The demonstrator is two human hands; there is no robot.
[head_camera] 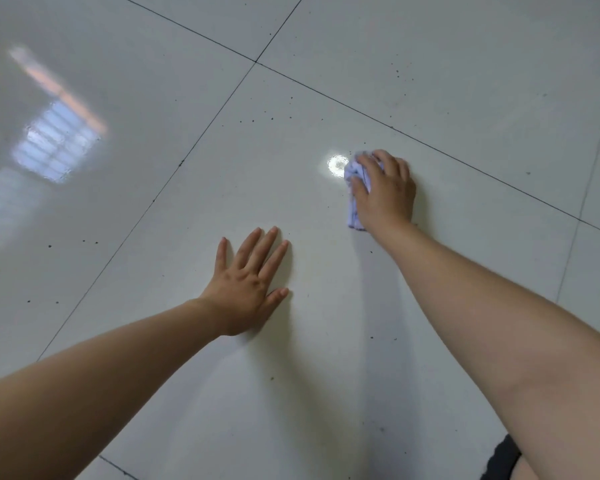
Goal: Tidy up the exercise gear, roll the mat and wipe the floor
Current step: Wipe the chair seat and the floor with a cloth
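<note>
From the head camera, my left hand (248,289) lies flat on the floor (187,98), palm down. Its fingers (269,251) are stretched out and a little spread, pointing to about one o'clock, and they hold nothing; only the tile is under them.

My right hand (383,192) is farther away, at about one o'clock from the left hand and well apart from it. Its fingers are curled and clenched over a light purple cloth (354,174), pressing it down on the same tile. The cloth comes out at the nine o'clock side of the hand; the rest of it is hidden under my palm. Just beside the cloth, at about ten o'clock, there is a bright round spot of light (337,165) on the floor.

Small dark specks (272,118) are scattered on the tiles. At the lower right corner a piece of black clothing (503,459) is cut off by the edge. A window reflection (58,142) at the left is blurred.
</note>
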